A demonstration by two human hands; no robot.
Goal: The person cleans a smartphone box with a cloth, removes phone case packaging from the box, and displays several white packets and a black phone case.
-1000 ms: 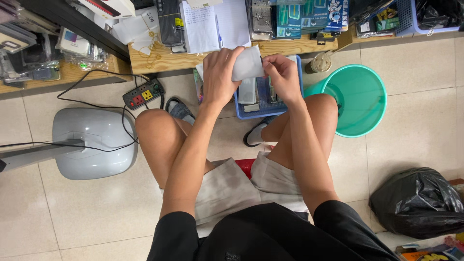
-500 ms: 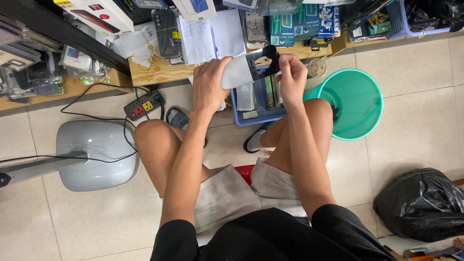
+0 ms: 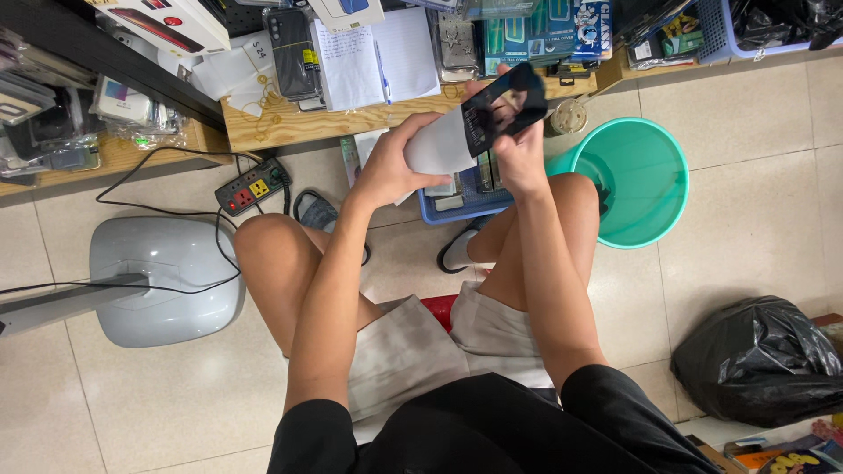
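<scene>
My left hand (image 3: 386,162) grips a white sleeve-like packet (image 3: 437,145) by its lower end. My right hand (image 3: 520,147) holds a glossy black flat piece (image 3: 504,104), like a phone case, that sticks halfway out of the packet's top. Both hands are raised above my knees, over a blue tray (image 3: 439,207) of small items on the floor. I sit on a low red seat (image 3: 437,307) with my legs apart.
A teal bucket (image 3: 654,219) stands right of my right knee. A power strip (image 3: 253,187) with cables lies left, beside a grey fan base (image 3: 167,272). A low wooden shelf (image 3: 290,130) holds papers and packaged accessories. A black bag (image 3: 762,360) sits at lower right.
My hands rose from the blue tray with the white packet. The right hand has drawn the black piece further out of it.
</scene>
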